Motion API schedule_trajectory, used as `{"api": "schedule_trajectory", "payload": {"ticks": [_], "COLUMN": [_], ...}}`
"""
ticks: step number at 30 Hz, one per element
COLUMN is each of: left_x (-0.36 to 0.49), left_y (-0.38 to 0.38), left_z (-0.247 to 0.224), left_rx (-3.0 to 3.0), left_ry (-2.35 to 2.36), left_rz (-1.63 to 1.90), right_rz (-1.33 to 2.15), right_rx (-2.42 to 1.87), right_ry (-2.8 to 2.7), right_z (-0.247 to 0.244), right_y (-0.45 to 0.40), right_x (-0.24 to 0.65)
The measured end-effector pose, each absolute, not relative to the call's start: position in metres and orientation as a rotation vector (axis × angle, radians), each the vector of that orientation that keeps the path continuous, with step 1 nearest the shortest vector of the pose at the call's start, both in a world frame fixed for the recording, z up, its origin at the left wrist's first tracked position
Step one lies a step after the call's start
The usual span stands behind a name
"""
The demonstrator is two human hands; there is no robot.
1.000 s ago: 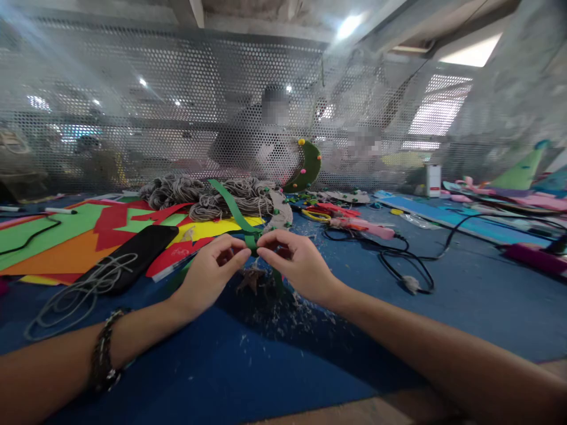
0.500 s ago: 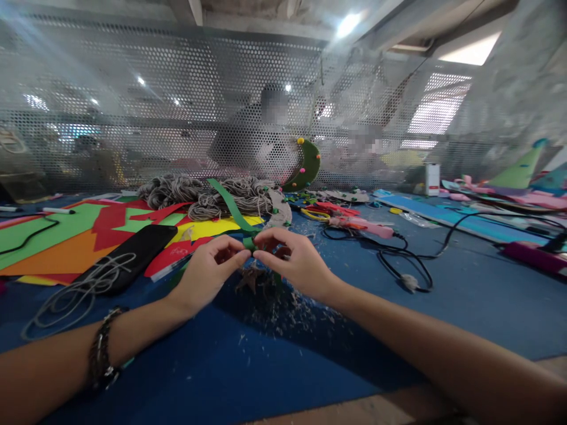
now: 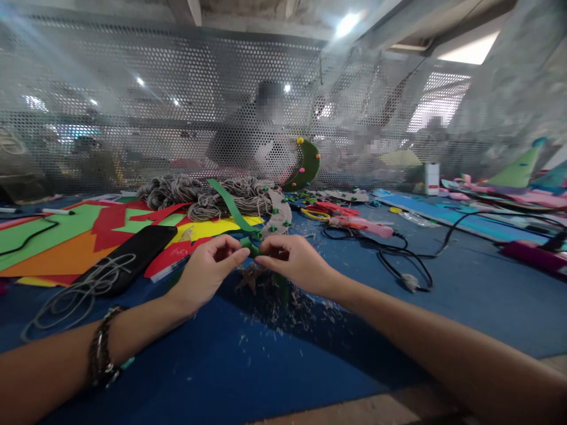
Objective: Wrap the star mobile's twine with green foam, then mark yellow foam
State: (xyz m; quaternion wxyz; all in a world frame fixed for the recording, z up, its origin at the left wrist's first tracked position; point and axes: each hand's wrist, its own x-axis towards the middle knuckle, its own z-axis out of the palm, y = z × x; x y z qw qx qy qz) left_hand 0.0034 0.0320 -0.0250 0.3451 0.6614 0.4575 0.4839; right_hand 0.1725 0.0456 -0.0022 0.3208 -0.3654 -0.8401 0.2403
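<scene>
Between my two hands is a small folded piece of green felt strip (image 3: pixel 251 248). My left hand (image 3: pixel 217 262) pinches its left side between thumb and fingers. On the right side, my right hand (image 3: pixel 295 260) closes thumb and fingertips on the same piece. Behind them, a longer green strip (image 3: pixel 233 205) slants up over bundles of grey cord (image 3: pixel 212 198). Below my fingers, a small brown star shape (image 3: pixel 249 278) lies on the blue table (image 3: pixel 212 360) among scattered pale shreds. A grey crescent with green bits (image 3: pixel 278 215) lies just beyond my hands.
To the left are coloured sheets (image 3: pixel 57 245), a black phone (image 3: pixel 144 251) and a loose grey cord coil (image 3: pixel 86 298). Right of my hands lie a pink glue gun (image 3: pixel 363 225), its black cable (image 3: pixel 427 273) and a purple power strip (image 3: pixel 529 257). A green crescent (image 3: pixel 308 165) stands at the perforated screen.
My right fingers have shifted slightly right and down, and more of the green piece shows between my hands. My left hand stays almost in place.
</scene>
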Motion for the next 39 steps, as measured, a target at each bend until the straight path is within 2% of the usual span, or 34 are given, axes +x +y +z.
{"api": "schedule_trajectory", "payload": {"ticks": [14, 21, 35, 39], "left_x": [0.000, -0.001, 0.010, 0.011], "left_y": [0.040, 0.039, 0.028, 0.028], "left_z": [-0.028, -0.027, -0.025, -0.024], "left_rx": [1.493, 1.597, 1.724, 1.697], "left_ry": [1.178, 1.237, 1.222, 1.183], "left_rz": [1.387, 1.333, 1.208, 1.218], "right_rz": [0.551, 0.271, 0.413, 0.348], "right_rx": [-1.032, -0.957, -0.916, -0.962], "right_ry": [-2.288, -2.352, -2.274, -2.236], "right_z": [0.003, 0.000, -0.002, -0.004], "right_y": [0.051, 0.054, 0.038, 0.038], "right_x": [0.178, 0.181, 0.170, 0.169]}}
